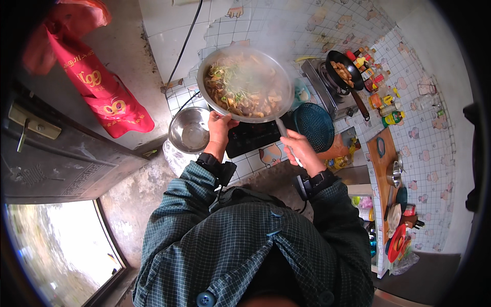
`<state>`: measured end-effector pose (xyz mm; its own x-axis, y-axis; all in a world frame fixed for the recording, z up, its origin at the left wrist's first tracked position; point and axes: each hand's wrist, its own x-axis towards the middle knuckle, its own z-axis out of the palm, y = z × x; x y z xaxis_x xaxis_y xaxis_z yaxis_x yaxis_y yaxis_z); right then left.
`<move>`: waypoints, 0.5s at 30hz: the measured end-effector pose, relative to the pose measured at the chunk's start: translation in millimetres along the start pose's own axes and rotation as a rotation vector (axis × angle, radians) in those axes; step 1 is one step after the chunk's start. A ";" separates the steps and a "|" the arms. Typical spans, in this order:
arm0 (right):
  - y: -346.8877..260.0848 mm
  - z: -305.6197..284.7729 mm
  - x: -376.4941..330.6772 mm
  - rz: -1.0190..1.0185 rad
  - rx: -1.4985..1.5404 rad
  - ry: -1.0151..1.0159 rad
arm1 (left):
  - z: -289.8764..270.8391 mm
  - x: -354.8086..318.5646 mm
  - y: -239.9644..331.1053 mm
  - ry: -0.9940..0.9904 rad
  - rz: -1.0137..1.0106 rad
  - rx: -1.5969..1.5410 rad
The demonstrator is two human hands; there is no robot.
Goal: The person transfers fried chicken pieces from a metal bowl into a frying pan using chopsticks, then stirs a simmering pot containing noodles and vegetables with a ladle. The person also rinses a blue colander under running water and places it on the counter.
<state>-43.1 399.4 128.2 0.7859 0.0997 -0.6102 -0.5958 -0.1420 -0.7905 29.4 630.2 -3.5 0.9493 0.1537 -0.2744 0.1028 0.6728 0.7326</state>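
A large silver-grey wok point(201, 84) full of steaming food stands in front of me, over a black induction cooker point(250, 139). In it lies a mix of pale sprouts, green bits and brown pieces point(232, 89). My left hand point(220, 129) is closed on the wok's near rim, at its left side. Closed round a long grey handle point(283, 129), my right hand point(300, 149) is just right of the near rim. Whether this handle belongs to the wok or to a utensil I cannot tell. Steam blurs the wok's far right part.
Left of the cooker sits a steel bowl point(189, 130); to the right is a dark teal colander point(313, 125). A black frying pan point(341, 69) with browned food rests on a gas stove point(327, 87), beside several bottles. A red apron point(102, 84) hangs left, above a door point(56, 158).
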 end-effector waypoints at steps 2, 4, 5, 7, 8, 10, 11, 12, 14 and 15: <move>4.9 11.6 -0.8 0.042 -0.029 -0.040 | -0.6 1.0 -0.5 0.003 0.002 -0.004; 9.2 19.5 -2.8 0.044 -0.046 -0.061 | -0.5 0.6 0.2 0.009 0.002 -0.001; 6.4 21.5 -6.3 0.063 -0.084 -0.077 | -0.2 -0.8 1.0 0.014 -0.003 0.001; 6.3 15.4 -5.7 0.018 -0.160 -0.108 | 0.8 -4.8 2.7 0.024 -0.010 0.002; 4.7 13.4 -5.7 -0.005 -0.200 -0.124 | 0.6 -6.1 1.0 0.021 -0.009 -0.004; 4.5 15.0 -15.0 -0.050 -0.200 -0.096 | -0.2 -10.9 -4.2 0.017 -0.009 -0.015; 5.3 15.6 -18.9 -0.072 -0.200 -0.082 | -0.4 -14.2 -5.8 0.021 0.005 -0.021; 7.7 10.3 -18.1 -0.085 -0.219 -0.102 | -0.8 -17.9 -7.7 0.025 0.019 -0.027; 3.0 10.5 -24.4 -0.093 -0.212 -0.051 | -2.1 -28.2 -8.6 0.054 0.038 -0.054; -0.2 10.5 -26.4 -0.097 -0.209 -0.027 | -2.0 -30.6 -8.1 0.063 0.039 -0.067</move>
<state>-65.5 407.2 143.9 0.8316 0.1487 -0.5351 -0.4680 -0.3312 -0.8193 -1.1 621.5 -2.3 0.9314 0.2245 -0.2866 0.0440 0.7119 0.7009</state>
